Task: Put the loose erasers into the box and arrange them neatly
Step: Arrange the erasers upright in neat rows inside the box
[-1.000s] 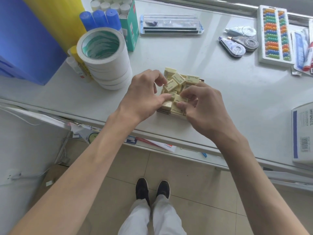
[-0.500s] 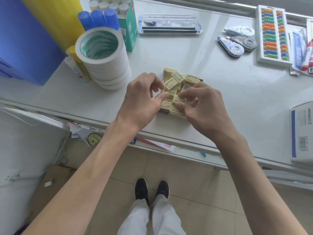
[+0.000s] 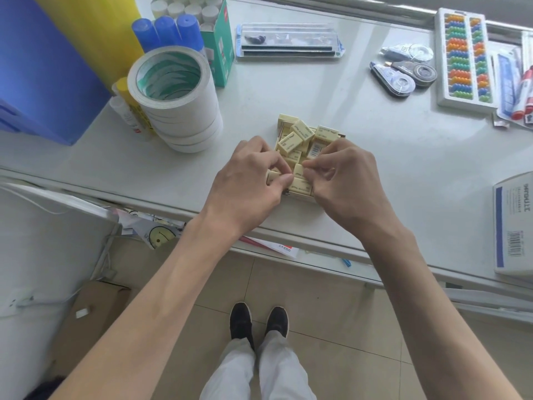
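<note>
Near the front edge of the white table (image 3: 360, 116): both hands met over a small box of pale yellow erasers.
Box (image 3: 341, 136): low and mostly hidden under its contents and the hands; only a dark sliver of rim showed at its far right corner.
Erasers (image 3: 300, 140): wrapped cream blocks with printed labels, the far ones heaped at odd angles, one showing a barcode; the near ones lay flatter, side by side.
Left hand (image 3: 248, 177): fingers curled in, thumb and forefinger pinched together at the near left of the heap, an eraser (image 3: 272, 176) peeking out beneath the fingers; whether it was actually gripped could not be told.
Right hand (image 3: 344, 176): fingers bent, thumb and forefinger tips pressed against the upper edge of an eraser (image 3: 300, 170) standing in the near row.
Hands to each other: fingertips almost touching over the near row.
Tape rolls (image 3: 176, 99): a stack of wide white rolls, left of the box and apart from it.
Glue sticks (image 3: 167, 31): blue-capped, behind the tape, beside a green carton (image 3: 220, 56) of white-capped ones.
Clear pencil case (image 3: 288, 41): flat, at the far side of the table.
Correction tape dispensers (image 3: 403, 70): three, far right of the box.
Bead abacus (image 3: 464, 57): coloured beads in a white frame, right of the dispensers.
White packet (image 3: 513, 226): blue stripe and barcode, at the right edge.
</note>
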Demonstrator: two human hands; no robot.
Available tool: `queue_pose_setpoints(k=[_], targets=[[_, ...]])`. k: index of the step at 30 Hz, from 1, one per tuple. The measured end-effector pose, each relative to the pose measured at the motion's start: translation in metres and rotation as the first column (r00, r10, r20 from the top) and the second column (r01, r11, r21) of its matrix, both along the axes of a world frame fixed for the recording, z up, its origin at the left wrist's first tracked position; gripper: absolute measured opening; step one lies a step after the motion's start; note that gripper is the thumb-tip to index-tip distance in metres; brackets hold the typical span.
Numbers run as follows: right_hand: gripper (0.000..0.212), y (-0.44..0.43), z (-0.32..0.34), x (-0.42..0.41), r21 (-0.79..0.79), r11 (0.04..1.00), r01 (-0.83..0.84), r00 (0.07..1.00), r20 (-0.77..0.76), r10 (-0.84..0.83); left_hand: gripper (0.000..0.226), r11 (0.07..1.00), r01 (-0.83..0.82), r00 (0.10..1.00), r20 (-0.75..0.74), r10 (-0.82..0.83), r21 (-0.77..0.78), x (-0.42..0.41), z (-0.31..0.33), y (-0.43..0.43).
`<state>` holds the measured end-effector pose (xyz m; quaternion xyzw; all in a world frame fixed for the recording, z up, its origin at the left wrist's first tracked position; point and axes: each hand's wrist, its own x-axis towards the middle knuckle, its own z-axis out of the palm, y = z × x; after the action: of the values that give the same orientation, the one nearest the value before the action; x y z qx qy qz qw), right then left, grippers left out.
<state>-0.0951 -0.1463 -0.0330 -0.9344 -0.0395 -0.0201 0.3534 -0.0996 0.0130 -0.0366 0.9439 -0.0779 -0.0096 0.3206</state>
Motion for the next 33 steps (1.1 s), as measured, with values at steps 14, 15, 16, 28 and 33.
queue_pose_setpoints(k=[14,15,16,28,33], targets=[[0.018,-0.003,0.013,-0.001,-0.007,0.999,-0.034,0.998,-0.051,0.033,0.033,0.996,-0.078,0.995,0.060,0.081,-0.043,0.032,0.004,-0.004],[0.018,-0.004,0.012,-0.002,-0.003,0.999,-0.034,0.998,-0.051,0.033,0.032,0.998,-0.063,0.997,0.042,0.063,-0.010,0.035,0.004,-0.005],[0.018,-0.005,0.012,-0.002,0.002,0.999,-0.034,0.998,-0.051,0.034,0.031,0.998,-0.056,0.998,0.027,0.055,0.010,0.037,0.005,-0.006],[0.018,-0.008,0.018,-0.005,0.399,0.897,0.192,0.974,-0.187,-0.125,0.029,0.958,-0.163,0.958,0.194,0.211,-0.237,-0.001,0.018,-0.016],[0.014,-0.009,0.023,-0.002,0.677,0.688,0.263,0.951,-0.303,-0.065,0.030,0.958,-0.087,0.963,0.222,0.151,-0.275,-0.011,0.015,-0.017]])
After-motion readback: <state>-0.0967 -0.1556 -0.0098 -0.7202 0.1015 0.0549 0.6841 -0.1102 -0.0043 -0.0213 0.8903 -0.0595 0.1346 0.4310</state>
